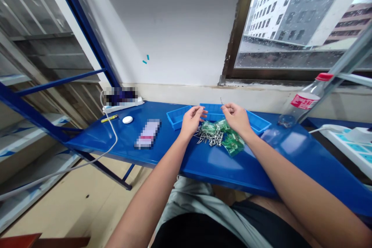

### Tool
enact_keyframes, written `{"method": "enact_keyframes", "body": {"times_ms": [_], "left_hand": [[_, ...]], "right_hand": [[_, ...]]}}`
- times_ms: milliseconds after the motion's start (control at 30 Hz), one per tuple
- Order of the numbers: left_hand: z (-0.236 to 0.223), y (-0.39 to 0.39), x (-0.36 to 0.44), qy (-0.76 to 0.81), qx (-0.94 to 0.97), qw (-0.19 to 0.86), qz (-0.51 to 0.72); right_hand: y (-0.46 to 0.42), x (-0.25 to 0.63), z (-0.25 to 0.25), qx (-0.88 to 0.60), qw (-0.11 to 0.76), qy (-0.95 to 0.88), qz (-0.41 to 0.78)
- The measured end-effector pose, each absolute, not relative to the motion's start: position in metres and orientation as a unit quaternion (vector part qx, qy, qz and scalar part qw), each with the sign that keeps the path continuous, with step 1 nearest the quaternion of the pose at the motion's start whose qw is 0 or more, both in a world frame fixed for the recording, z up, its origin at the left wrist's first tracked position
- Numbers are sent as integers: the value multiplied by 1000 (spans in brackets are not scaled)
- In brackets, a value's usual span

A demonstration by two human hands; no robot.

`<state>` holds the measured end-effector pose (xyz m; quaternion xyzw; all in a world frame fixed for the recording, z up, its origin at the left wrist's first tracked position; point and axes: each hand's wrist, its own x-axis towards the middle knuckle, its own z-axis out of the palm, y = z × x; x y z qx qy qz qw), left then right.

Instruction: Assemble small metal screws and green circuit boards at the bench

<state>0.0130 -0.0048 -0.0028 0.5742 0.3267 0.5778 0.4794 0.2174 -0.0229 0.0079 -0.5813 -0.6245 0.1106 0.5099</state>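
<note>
Pinched between the thumb and fingertips of my right hand (235,116) is a thin metal fastener (221,101), its slim end pointing up; whether it is a screw or a rivet is too small to tell. My left hand (192,120) hovers to the left with fingers loosely curled and apart, and nothing shows in it. Below both hands lies a pile of small silver fasteners (213,138). Green clear plastic packets (233,145) rest on and beside that pile. Blue plastic trays stand behind: a left tray (175,119), a middle one (210,107) and a right one (260,123), partly hidden by my hands.
A phone (148,133), a white oval object (127,119) and a yellow cutter (109,119) lie left on the blue table (200,166). A white cable (116,139) hangs over the edge. To the right stand a plastic bottle (305,102) and a power strip (348,147).
</note>
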Motion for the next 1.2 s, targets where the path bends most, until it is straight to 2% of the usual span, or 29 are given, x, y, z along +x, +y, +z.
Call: {"method": "enact_keyframes", "body": {"times_ms": [233, 300, 467, 667, 1200], "left_hand": [[-6, -2, 13, 327, 577, 480, 574], [-6, -2, 12, 328, 578, 478, 574], [-8, -1, 11, 327, 578, 482, 572], [-8, -2, 10, 332, 584, 473, 570], [-7, -4, 10, 336, 592, 475, 558]], "right_hand": [[-18, 219, 3, -627, 415, -659, 22], [-22, 218, 3, -590, 405, -699, 9], [-40, 207, 7, -393, 345, -852, -22], [-48, 201, 6, -368, 275, -888, -3], [-46, 199, -1, -376, 246, -893, -28]]}}
